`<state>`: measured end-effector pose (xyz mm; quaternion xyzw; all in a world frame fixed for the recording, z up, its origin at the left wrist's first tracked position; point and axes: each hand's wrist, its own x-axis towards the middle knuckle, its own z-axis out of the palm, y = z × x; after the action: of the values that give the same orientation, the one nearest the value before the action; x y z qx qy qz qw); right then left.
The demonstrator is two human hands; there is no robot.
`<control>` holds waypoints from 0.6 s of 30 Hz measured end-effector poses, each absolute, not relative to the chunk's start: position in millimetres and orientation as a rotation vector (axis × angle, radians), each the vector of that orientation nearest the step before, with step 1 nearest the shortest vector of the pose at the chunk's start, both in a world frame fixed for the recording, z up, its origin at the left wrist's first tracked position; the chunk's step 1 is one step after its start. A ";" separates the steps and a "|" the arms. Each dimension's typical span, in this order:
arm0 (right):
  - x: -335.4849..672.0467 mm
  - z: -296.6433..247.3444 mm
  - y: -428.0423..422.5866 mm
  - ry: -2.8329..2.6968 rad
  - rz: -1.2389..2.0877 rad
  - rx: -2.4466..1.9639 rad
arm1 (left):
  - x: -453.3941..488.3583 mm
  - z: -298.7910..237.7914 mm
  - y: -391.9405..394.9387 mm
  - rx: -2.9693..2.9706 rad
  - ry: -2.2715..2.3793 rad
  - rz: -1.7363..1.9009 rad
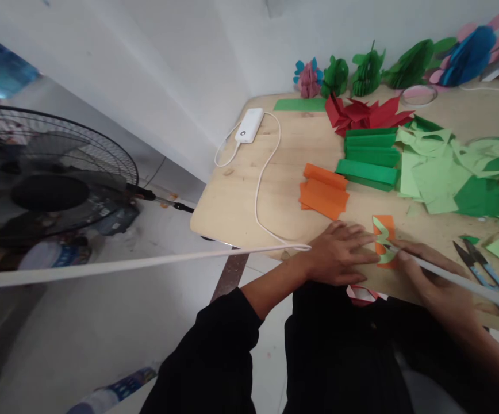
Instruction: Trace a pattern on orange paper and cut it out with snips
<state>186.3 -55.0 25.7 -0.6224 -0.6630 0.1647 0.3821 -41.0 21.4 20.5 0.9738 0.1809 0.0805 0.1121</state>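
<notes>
My left hand (340,253) lies flat near the table's front edge with its fingers stretched out. Its fingertips touch a small orange paper piece (388,223) and a curvy light-green paper cutout (381,230) on top of it. In my right hand (439,287) is a long white pen (460,278), its tip at the cutout's edge. Blue-handled scissors (482,267) lie to the right, partly behind the pen. Folded orange paper (325,192) rests just beyond my left hand.
Folded green strips (370,158), red paper (368,115) and light-green scraps (434,178) cover the table's right side. Finished paper shapes (368,72) line the wall. A white cable runs from a power bank (250,123) across the table (227,195). A fan (51,184) stands left.
</notes>
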 end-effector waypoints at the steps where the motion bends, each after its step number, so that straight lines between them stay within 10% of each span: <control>1: 185.8 24.0 -54.0 -1.667 0.414 -1.622 | -41.0 19.9 21.6 2.856 0.530 0.235; 18: 181.8 18.4 -49.6 -1.770 0.307 -1.651 | -40.6 16.3 23.5 2.841 0.516 0.248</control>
<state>181.8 -49.6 18.4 -0.6355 -0.6812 0.1182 0.3436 -40.6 23.5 16.3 0.9731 0.1766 0.0849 0.1215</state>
